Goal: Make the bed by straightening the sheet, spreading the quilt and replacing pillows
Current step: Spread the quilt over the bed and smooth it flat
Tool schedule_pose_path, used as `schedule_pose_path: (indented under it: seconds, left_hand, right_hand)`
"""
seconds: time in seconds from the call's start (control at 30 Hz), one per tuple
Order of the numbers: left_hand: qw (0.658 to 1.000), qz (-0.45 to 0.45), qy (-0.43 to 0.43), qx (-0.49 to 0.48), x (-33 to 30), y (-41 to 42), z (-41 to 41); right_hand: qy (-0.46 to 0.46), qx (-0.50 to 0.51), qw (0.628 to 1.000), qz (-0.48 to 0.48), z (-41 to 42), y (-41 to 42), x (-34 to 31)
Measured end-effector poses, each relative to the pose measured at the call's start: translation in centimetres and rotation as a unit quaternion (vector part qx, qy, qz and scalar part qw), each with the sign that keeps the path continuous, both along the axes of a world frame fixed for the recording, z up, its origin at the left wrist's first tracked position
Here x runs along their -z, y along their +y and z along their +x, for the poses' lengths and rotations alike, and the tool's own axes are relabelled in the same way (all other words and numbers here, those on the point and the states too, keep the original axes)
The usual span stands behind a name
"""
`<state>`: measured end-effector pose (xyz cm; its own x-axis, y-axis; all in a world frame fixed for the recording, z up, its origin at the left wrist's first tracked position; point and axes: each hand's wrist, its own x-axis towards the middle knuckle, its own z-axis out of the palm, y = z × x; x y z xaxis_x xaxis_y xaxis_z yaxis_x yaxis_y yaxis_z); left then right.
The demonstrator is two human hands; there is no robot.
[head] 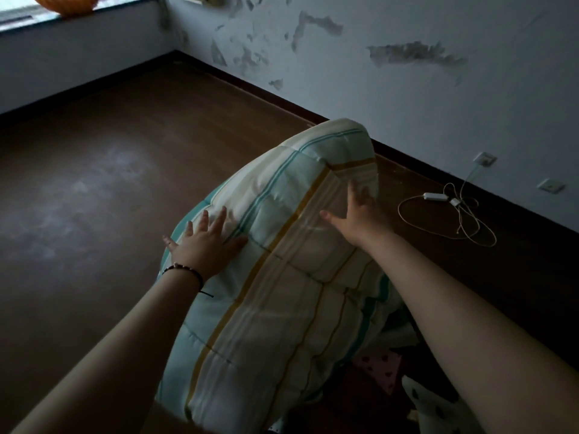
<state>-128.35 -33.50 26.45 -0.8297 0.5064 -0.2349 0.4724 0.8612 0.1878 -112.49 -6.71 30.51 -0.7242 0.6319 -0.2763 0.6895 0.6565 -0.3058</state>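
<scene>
Your left hand (205, 242) and right hand (357, 211) are lying flat on the bundled quilt (282, 277), floor (94, 183) stretching left, cable (454, 214) lying right by the wall (438, 89).

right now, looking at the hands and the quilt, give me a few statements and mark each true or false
1. Both hands lie flat with fingers spread on the folded quilt. True: left hand, right hand.
2. The quilt is spread flat over the brown sheet. False: it is a bulky folded bundle.
3. A white charger cable lies coiled near the wall. True.
4. The bracelet is on the right wrist. False: left wrist.
5. The cable runs to a wall socket. True.
</scene>
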Motion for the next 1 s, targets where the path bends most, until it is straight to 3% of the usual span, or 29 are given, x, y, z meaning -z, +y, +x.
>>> schedule_pose_path:
  seconds: [0.43, 0.6, 0.83, 1.0]
  left_hand:
    - [0.996, -0.022, -0.061, -0.053, 5.2, 4.1, -7.0]
    - [0.990, 0.054, -0.080, -0.100, 6.9, 4.2, -8.3]
    - [0.988, -0.020, -0.098, -0.120, 8.9, 3.3, -10.9]
    - [0.979, 0.040, -0.139, -0.145, 10.2, 3.5, -11.6]
  right_hand:
    - [-0.006, 0.109, 0.992, -0.064, -5.7, 2.4, 5.9]
    - [-0.028, 0.183, 0.977, -0.104, -6.4, 2.4, 7.6]
    - [-0.001, 0.226, 0.956, -0.186, -6.6, 3.6, 9.5]
    - [0.056, 0.247, 0.937, -0.240, -7.3, 2.4, 11.1]
